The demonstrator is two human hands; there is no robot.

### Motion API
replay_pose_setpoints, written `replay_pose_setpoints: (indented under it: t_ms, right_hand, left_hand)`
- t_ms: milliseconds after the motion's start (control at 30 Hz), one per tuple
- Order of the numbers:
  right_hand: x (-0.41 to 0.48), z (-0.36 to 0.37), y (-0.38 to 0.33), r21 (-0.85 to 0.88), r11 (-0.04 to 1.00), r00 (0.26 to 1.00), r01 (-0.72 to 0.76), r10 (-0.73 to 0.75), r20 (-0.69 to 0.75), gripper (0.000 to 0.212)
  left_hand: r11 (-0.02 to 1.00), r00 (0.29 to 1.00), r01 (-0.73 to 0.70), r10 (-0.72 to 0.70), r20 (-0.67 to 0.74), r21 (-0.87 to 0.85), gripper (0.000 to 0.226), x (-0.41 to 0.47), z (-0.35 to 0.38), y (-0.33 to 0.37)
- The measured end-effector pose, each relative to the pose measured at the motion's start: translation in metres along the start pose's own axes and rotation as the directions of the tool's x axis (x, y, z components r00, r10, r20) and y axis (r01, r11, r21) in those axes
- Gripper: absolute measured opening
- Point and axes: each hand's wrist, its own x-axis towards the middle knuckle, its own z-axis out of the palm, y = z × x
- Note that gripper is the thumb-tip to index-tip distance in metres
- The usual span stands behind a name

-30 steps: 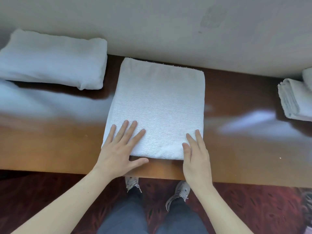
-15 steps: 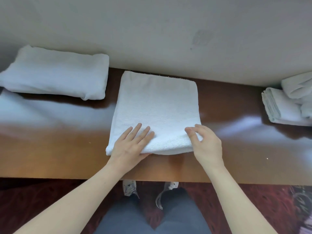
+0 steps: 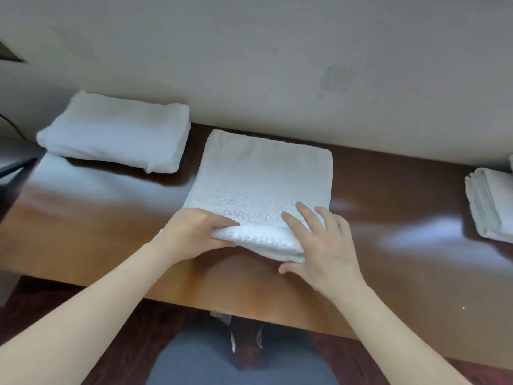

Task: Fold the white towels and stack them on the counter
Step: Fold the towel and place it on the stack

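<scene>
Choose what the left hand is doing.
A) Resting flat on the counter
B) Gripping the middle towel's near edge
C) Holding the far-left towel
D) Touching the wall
B: the left hand curls round the lifted near edge of the middle towel.

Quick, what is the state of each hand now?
Left hand: grips the near edge of the middle towel.
Right hand: open, fingers flat on that towel.
</scene>
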Motion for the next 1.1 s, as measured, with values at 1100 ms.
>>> replay_pose_setpoints:
  t_ms: [1100]
  right_hand:
    - [0.192,-0.068,0.108,0.575,0.749,0.914,-0.329,0.1,0.392,0.021]
  left_hand:
    - [0.992,0.954,-0.122,0.105,0.281,0.044,0.03,0.226,-0.102,-0.033]
